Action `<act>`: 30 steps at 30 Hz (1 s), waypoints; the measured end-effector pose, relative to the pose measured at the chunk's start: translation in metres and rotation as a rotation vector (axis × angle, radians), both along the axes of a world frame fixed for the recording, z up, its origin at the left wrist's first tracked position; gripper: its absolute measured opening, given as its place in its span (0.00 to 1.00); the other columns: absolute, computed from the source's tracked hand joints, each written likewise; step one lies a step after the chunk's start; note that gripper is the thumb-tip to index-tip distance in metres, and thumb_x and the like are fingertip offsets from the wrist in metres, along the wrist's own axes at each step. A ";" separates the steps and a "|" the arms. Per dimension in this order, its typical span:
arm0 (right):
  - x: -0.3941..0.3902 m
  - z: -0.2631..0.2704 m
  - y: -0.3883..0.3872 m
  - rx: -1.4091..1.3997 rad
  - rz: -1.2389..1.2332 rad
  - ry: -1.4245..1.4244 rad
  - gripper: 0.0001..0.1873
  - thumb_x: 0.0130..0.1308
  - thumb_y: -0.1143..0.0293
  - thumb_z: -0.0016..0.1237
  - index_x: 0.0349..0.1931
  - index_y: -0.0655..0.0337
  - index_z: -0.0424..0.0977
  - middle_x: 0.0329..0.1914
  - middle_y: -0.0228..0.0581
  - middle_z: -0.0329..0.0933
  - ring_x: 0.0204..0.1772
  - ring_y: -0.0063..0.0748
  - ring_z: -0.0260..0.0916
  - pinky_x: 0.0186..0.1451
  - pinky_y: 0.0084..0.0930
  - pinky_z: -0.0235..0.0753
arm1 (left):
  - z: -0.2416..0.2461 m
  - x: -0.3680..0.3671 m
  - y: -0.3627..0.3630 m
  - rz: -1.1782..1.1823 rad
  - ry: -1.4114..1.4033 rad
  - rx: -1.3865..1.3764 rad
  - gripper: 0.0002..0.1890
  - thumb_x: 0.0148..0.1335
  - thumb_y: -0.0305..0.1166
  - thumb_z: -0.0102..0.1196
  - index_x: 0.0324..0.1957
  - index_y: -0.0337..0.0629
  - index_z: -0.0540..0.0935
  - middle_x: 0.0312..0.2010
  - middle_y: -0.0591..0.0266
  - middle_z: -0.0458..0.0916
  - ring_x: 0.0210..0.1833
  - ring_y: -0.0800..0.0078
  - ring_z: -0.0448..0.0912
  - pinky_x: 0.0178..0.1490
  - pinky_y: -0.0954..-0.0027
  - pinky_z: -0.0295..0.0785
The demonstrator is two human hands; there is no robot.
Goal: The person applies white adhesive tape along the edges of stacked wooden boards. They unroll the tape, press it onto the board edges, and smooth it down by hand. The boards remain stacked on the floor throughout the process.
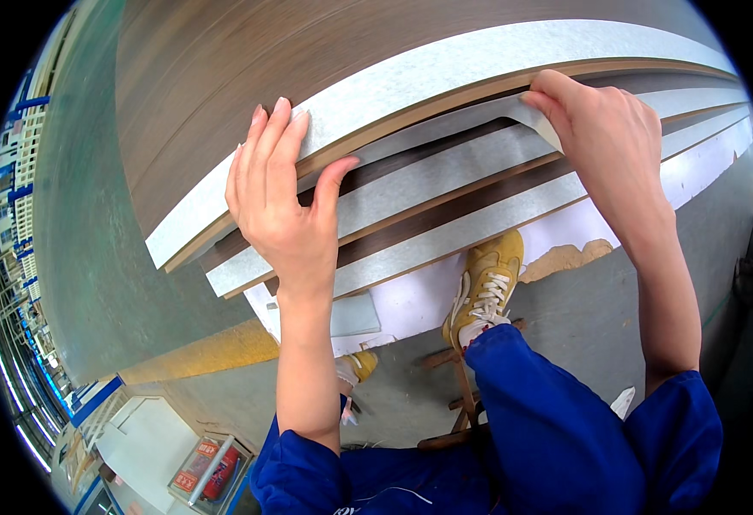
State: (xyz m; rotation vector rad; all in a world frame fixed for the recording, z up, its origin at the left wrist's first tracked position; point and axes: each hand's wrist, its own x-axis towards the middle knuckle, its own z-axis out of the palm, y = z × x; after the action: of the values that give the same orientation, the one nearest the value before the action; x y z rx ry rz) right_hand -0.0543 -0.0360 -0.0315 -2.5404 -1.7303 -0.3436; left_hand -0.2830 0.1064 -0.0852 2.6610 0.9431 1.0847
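Observation:
A wood-grain board (222, 84) with a pale grey front band (479, 61) lies uppermost in a staggered stack. My left hand (283, 193) straddles its front edge, fingers on the pale band and thumb below. My right hand (608, 129) pinches a thin grey strip (441, 123) between thumb and forefinger, just under that board's brown edge. The strip bends away from the edge near my right fingers. Two more boards with pale bands, a middle one (441, 183) and a lower one (454, 235), sit beneath. My right palm is hidden.
White sheeting (415, 309) with a torn brown patch (566, 261) lies under the stack. My yellow shoe (489, 283) is close to the lowest board. A wooden stool frame (463, 386) stands below me. At lower left is a case (212, 473) holding a red fire extinguisher.

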 end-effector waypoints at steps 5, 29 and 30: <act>-0.001 0.000 0.001 -0.004 -0.005 -0.003 0.14 0.67 0.56 0.50 0.29 0.54 0.77 0.12 0.40 0.70 0.19 0.42 0.73 0.22 0.32 0.67 | -0.001 0.002 0.000 0.013 -0.006 0.017 0.27 0.48 0.37 0.71 0.52 0.47 0.81 0.57 0.65 0.80 0.64 0.64 0.73 0.67 0.62 0.59; 0.000 0.000 0.000 0.023 0.002 0.017 0.14 0.64 0.60 0.53 0.23 0.57 0.75 0.11 0.41 0.70 0.18 0.45 0.72 0.23 0.35 0.68 | -0.003 0.031 -0.011 0.021 0.002 0.096 0.27 0.45 0.39 0.73 0.50 0.47 0.84 0.55 0.64 0.81 0.62 0.64 0.75 0.67 0.59 0.59; 0.000 0.000 0.000 0.031 0.005 0.016 0.14 0.63 0.60 0.54 0.23 0.57 0.75 0.11 0.41 0.70 0.18 0.45 0.71 0.23 0.35 0.68 | -0.001 0.032 -0.011 0.017 0.000 0.094 0.27 0.45 0.39 0.73 0.50 0.47 0.84 0.55 0.64 0.81 0.62 0.64 0.75 0.67 0.58 0.60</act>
State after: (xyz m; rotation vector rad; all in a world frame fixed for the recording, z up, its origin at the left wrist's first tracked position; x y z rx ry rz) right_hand -0.0542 -0.0359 -0.0320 -2.5106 -1.7114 -0.3454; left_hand -0.2505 0.0952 -0.0859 2.7313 0.9391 1.1605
